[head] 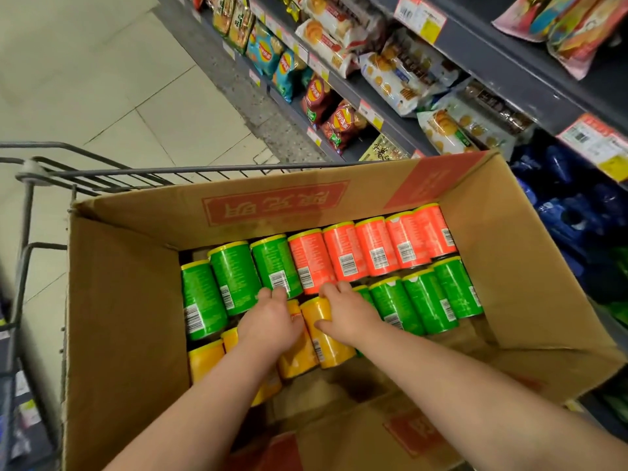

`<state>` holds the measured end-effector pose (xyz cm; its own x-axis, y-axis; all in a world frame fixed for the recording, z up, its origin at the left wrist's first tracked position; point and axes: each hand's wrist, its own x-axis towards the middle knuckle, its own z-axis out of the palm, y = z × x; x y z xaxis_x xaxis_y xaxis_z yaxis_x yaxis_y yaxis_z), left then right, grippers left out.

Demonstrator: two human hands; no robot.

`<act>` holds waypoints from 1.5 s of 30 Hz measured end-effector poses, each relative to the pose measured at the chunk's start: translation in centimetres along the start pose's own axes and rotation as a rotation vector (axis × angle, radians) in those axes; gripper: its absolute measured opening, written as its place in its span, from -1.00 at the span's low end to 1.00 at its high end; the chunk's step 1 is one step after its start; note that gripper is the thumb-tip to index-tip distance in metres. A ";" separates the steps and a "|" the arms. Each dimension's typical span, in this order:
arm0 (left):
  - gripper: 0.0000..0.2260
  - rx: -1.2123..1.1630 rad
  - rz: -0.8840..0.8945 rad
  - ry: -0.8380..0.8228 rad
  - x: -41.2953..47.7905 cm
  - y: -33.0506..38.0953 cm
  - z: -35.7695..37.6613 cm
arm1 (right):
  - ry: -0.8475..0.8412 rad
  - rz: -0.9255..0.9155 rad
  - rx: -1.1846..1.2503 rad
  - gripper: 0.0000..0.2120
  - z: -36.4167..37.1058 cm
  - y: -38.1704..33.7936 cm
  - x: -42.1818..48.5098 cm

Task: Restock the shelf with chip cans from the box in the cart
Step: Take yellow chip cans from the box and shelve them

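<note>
- The fingers [269, 294] of the left hand [268, 322] are pressed together and bend down over the top end of the first yellow can [295, 358].
- The right hand [346, 314] grabs the second yellow can [328, 341], just beside the first. Its thumb is on one side and its fingers curl over the top.
- The grey wire cart [44, 171] holds the big brown box [136, 300].
- All the chip cans lie on their sides in the box: green cans [234, 277] on the left, more yellow cans [205, 360] in front of them, red cans [373, 246] at the back, and another green row [428, 300] on the right.
- The shelf [475, 39] stands to the right, full of snack bags [339, 125].
</note>
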<state>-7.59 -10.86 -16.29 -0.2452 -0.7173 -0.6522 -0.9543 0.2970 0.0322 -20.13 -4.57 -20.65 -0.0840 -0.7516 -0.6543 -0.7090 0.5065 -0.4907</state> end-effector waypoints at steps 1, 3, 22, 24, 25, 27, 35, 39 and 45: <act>-0.54 0.004 -0.001 -0.005 0.0 0.0 0.0 | -0.015 0.008 0.010 -0.43 0.0 0.0 0.0; -0.54 0.007 -0.007 -0.010 0.0 0.1 0.1 | -0.044 0.038 0.031 -0.42 0.2 -0.1 -0.1; -0.58 0.053 0.010 -0.004 -0.6 -0.2 1.0 | 0.057 0.160 0.101 -0.11 3.0 -0.7 -2.6; -0.57 0.066 0.025 -0.003 -0.7 -0.1 1.0 | 0.071 0.147 0.208 -0.05 2.7 -0.4 -3.2; -0.55 0.081 0.043 -0.002 -0.8 -0.1 1.1 | 0.075 0.143 0.248 -0.02 2.4 -0.2 -3.5; -0.50 0.115 0.090 -0.001 -1.0 0.1 1.5 | 0.089 0.145 0.301 0.01 1.5 0.4 -4.1; -0.45 0.139 0.195 -0.081 -1.9 3.2 4.1 | 0.200 0.240 0.434 -0.01 -1.5 3.8 -5.6; -0.42 0.078 0.103 -0.123 -0.9 4.6 4.4 | 0.233 0.275 0.493 -0.02 -1.9 5.2 -6.2; -0.31 0.184 -0.004 -0.233 0.8 5.6 4.8 | 0.243 0.335 0.534 -0.06 -2.2 7.2 -7.2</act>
<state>-12.35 -6.76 -20.25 -0.1756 -0.5609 -0.8090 -0.9030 0.4191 -0.0945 -26.13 3.53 -18.23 -0.4387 -0.5593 -0.7033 -0.1786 0.8213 -0.5418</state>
